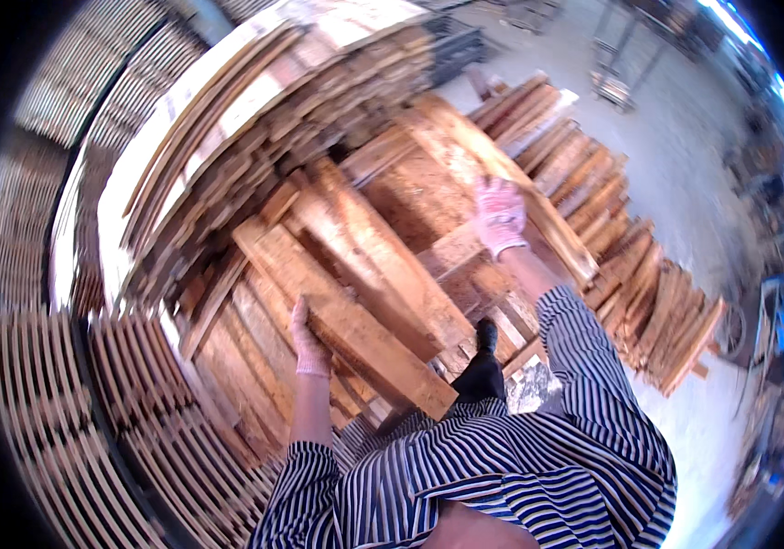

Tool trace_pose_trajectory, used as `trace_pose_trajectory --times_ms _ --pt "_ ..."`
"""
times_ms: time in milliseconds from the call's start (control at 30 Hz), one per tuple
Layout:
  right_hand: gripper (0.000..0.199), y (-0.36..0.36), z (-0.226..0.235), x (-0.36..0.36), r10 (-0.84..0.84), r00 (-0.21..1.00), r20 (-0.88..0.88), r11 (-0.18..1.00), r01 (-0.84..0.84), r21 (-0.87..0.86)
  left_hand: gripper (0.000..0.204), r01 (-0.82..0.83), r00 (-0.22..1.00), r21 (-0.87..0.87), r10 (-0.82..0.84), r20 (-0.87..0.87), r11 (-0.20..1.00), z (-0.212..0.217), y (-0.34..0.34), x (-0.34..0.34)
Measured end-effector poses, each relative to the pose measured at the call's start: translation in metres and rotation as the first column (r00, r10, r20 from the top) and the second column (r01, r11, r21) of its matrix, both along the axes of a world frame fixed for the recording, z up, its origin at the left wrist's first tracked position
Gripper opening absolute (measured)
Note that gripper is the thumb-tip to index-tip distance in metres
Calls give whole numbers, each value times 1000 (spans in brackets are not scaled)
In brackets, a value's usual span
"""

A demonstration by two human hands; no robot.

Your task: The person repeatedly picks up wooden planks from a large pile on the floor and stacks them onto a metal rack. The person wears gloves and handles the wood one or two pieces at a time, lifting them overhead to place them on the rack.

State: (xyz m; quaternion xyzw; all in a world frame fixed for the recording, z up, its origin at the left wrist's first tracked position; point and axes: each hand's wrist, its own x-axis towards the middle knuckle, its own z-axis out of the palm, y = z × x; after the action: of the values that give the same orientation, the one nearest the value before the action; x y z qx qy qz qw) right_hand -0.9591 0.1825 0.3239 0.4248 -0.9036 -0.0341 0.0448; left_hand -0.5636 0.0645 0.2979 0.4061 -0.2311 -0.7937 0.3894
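Note:
A thick wooden plank point(355, 334) slants across the pile before me, its near end close to my body. My left hand point(309, 345), in a light knitted glove, is closed on this plank's left edge; its fingers are partly hidden. My right hand point(502, 218), in a pink and white glove, rests on the lower edge of another wide plank point(442, 133) farther right. Its fingers look stretched out over the wood, slightly blurred. Between the hands lies a further long plank point(383, 247) with bark-like brown patches.
A layered stack of boards point(319, 101) rises beyond the pile. On the right, a row of rough wood pieces point(602, 201) runs along the grey floor point(666, 156). Slatted wood stacks point(53, 393) stand at left. My dark boot point(486, 337) is among the boards.

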Motion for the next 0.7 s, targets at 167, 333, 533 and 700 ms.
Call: trace_pose_trajectory --times_ms 167,333,533,700 --pt "23 -19 -34 -47 241 953 -185 929 -171 328 47 10 997 14 -11 75 1000 31 7 -35" --pt "56 -29 32 29 211 950 231 945 -258 200 49 10 999 146 -4 -46 989 32 9 -3" --pt "81 -12 -11 74 178 956 235 984 -178 -23 51 40 996 145 -29 -80 989 23 3 -17" --pt "85 -5 36 92 126 925 358 985 -73 -157 51 103 987 31 -98 -129 994 15 -9 -21"
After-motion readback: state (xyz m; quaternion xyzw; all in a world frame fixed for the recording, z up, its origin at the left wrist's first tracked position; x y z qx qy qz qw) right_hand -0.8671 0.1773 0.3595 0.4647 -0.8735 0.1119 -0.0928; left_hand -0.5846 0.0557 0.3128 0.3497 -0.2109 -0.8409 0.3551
